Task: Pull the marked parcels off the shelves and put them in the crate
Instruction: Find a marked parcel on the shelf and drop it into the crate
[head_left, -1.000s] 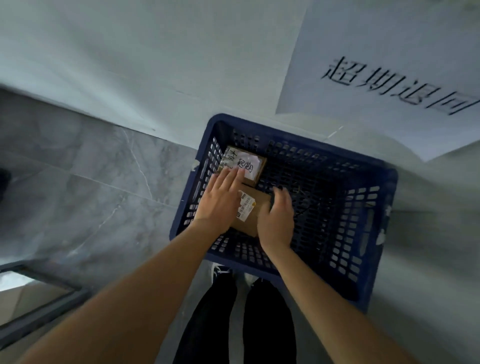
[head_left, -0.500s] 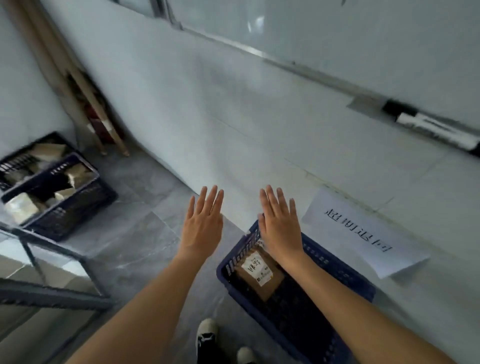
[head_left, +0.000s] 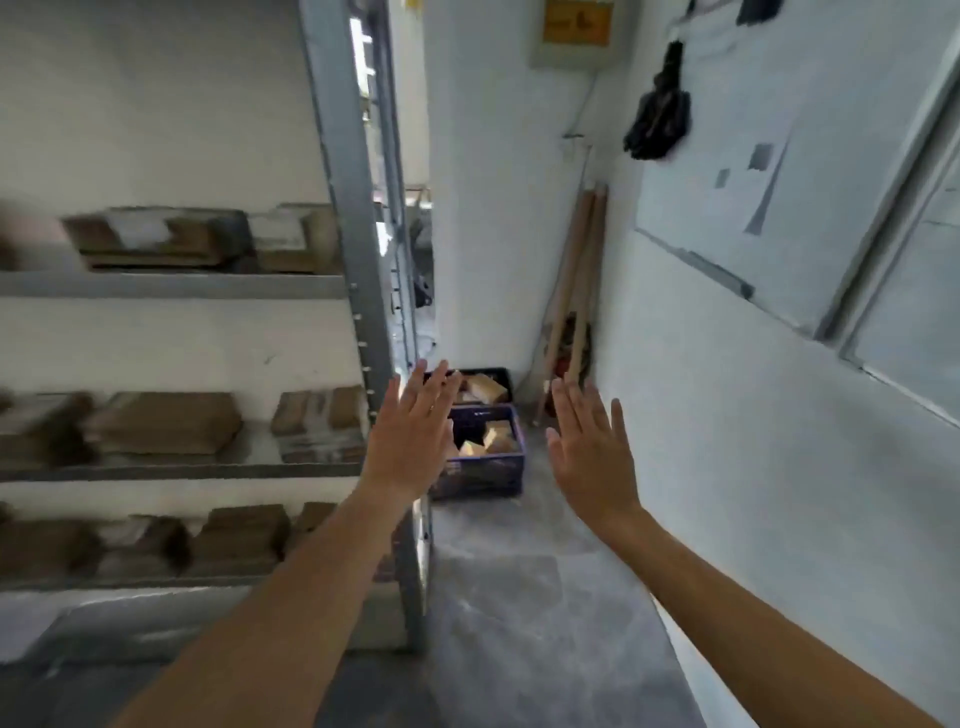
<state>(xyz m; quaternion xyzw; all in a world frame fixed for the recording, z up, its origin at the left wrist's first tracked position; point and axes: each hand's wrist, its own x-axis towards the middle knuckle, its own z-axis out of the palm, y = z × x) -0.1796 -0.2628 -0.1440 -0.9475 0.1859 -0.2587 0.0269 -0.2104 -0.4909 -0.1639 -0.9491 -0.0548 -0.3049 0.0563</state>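
Note:
Both my hands are raised in front of me with straight fingers and hold nothing. My left hand (head_left: 410, 441) hovers beside the grey metal shelf unit (head_left: 353, 218). My right hand (head_left: 589, 452) is to its right, over the floor. Brown cardboard parcels (head_left: 166, 428) lie on the shelves at the left, blurred, so I cannot read any marks on them. The blue crate that I just put parcels into is out of view.
Two dark blue crates (head_left: 493, 462) with parcels stand on the floor at the far end of the narrow aisle. Wooden poles (head_left: 576, 291) lean in the corner. A whiteboard (head_left: 727, 156) hangs on the right wall. Grey floor runs between shelf and wall.
My hands left the parcels in the blue crate and rose, open. My view swung up and left from the crate to the shelves and aisle.

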